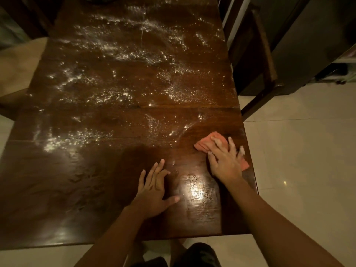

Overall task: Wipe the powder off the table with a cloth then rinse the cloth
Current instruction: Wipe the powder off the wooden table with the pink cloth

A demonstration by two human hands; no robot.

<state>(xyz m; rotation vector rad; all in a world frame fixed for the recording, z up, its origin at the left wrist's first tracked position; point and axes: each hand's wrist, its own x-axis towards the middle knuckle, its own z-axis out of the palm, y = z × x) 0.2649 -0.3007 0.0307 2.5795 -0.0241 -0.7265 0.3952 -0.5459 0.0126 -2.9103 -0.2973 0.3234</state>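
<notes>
White powder (119, 53) is scattered over the far and middle parts of a dark wooden table (77, 189). An orange cloth (205, 144) lies near the table's right edge. My right hand (225, 160) presses flat on top of it, fingers spread, covering most of it. A curved swept arc in the powder shows just left of the cloth. My left hand (156, 187) rests flat on the bare wood nearer the front edge, fingers apart, holding nothing.
A dark wooden chair (260, 60) stands against the table's right side. A beige cushioned seat (17, 66) is at the left. Pale floor tiles (300, 151) lie to the right and in front. A bright light reflection sits between my hands.
</notes>
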